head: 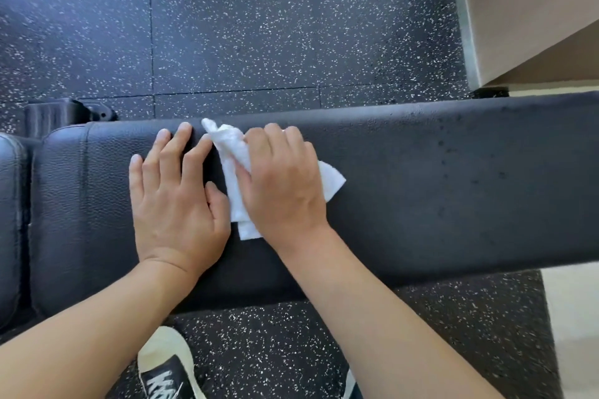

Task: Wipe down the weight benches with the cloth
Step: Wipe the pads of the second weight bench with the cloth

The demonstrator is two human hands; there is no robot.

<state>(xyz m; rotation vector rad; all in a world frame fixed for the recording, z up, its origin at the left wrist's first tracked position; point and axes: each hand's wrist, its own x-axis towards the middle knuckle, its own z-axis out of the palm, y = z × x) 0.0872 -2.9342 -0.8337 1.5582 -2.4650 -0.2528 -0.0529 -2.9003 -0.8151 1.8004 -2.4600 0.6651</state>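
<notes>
The crumpled white cloth [233, 172] lies on the black, pebble-grained padded worktop [437, 191], bunched under the right hand [285, 185], whose curled fingers [275, 136] grip and press it down. Just left of those fingers, the left hand [175, 201] rests flat on the padding, fingers straight and spread. Beyond the fingertips stretches speckled dark rubber floor [259, 26]; a black-and-cream shoe [168, 369] shows below the wrists.

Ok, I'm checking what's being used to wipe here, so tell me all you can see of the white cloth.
The white cloth looks thin, soft and paper-like, crumpled and folded rather than spread flat. It lies on the black bench pad, under the right hand, which presses on it. Its edges stick out beyond the fingers, thumb and wrist. The left hand rests beside it.
</notes>
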